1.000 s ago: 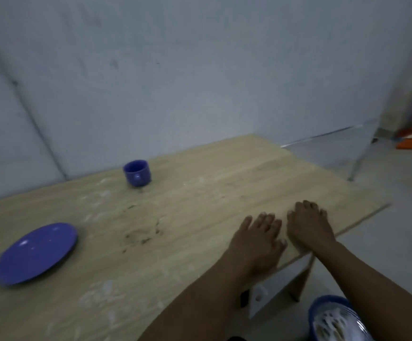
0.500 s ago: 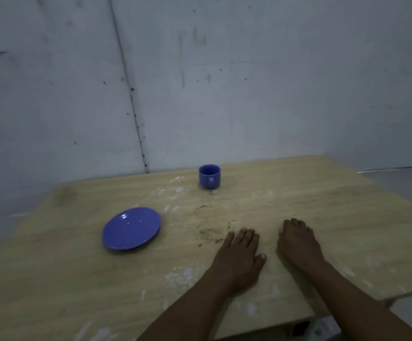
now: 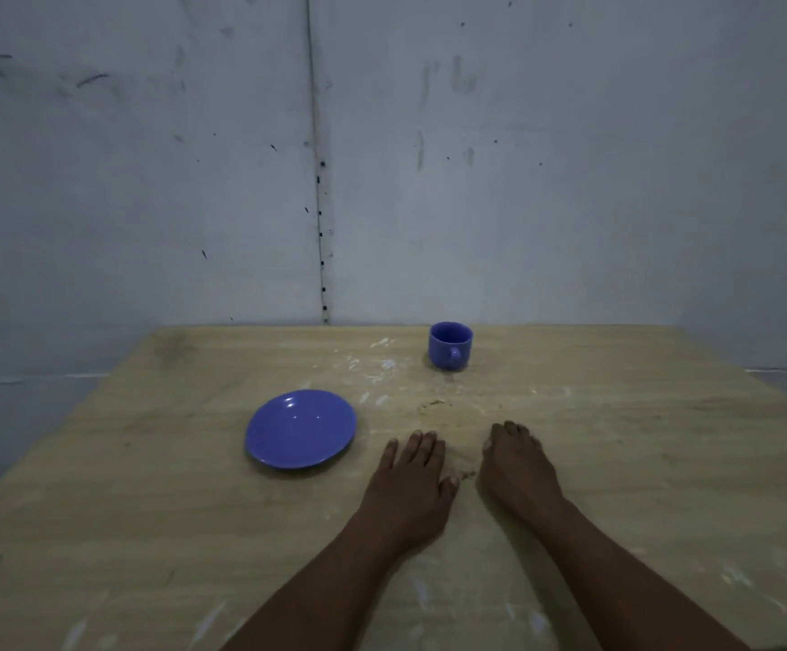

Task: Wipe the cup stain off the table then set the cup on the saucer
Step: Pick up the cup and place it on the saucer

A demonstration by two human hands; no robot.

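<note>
Nothing gripped right now: both hands lie flat, palms down, fingers stretched out and holding nothing. Left hand (image 3: 408, 491) sits on the table (image 3: 147, 533) near the middle, fingers together and pointing away, thumb sticking out toward the right. Right hand (image 3: 516, 467) is just beside it, not touching, a bit further out, fingers angled slightly left. Both forearms come in from the near right edge, bare.

Between the two hands, and running a bit past the fingertips, there's a faint brownish stain (image 3: 434, 404) with darker crumbs; a few specks sit right by the left thumb. Hard to tell where it ends, the light is dim. White smears are scattered further out and along the near edge.

Saucer (image 3: 301, 428) is left of the left hand, near it but apart, flat on the wood with nothing on it. Cup (image 3: 450, 345) stands upright way out near the far edge, beyond the stain and well apart from both hands, handle facing the near side. Can't see inside it from here. Behind the table is a grey scuffed wall (image 3: 523, 180).
</note>
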